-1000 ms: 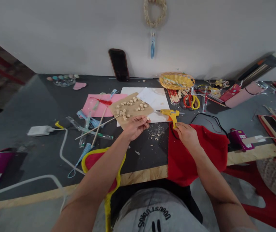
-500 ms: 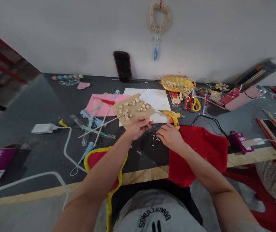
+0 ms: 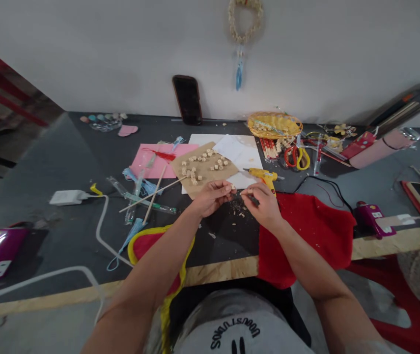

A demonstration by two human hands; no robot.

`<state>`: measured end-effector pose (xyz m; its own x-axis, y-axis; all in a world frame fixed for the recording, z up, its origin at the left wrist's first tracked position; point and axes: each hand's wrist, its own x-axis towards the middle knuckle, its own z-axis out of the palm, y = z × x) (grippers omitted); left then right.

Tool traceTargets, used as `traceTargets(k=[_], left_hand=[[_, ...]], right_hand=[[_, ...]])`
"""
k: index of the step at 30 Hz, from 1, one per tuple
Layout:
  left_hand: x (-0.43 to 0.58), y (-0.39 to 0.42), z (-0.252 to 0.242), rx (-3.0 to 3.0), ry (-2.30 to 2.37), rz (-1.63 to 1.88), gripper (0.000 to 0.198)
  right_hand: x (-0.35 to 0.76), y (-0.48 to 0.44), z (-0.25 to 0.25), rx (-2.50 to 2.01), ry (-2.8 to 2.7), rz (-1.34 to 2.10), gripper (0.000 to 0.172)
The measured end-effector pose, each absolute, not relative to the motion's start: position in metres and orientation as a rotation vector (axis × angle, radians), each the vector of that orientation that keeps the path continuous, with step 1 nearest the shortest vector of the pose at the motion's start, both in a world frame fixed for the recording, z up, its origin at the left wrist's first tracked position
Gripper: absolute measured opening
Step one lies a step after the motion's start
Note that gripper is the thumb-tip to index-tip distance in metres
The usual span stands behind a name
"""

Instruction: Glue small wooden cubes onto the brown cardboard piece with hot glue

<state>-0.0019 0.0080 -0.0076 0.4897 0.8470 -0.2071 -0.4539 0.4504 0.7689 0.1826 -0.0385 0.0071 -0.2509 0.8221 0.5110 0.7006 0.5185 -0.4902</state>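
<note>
While a basket (image 3: 298,127) holds pale bits, left hand (image 3: 210,197) pinches bead (image 3: 233,187), right hand (image 3: 266,204) pinches dark tool (image 3: 251,198).

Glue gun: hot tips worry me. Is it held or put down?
Put down: the glue gun lies on the table, nozzle over white paper.

glue gun (image 3: 263,175) right of cardboard (image 3: 220,174) | cloth (image 3: 305,221) before glue gun | basket (image 3: 274,125) behind scissors (image 3: 297,157) | phone (image 3: 187,98) against wall (image 3: 121,49)
</note>
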Motion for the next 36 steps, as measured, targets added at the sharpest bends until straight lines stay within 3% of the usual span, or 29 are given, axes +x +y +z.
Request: traceTargets(k=[31, 36], left_hand=[[-0.002, 0.004, -0.007, 0.802, 0.608, 0.722, 0.028], [-0.001, 0.004, -0.005, 0.786, 0.608, 0.716, 0.028]], right_hand=[[0.181, -0.04, 0.004, -1.106, -1.937, 0.162, 0.011], [0.184, -0.041, 0.008, -1.088, -1.842, 0.305, 0.016]])
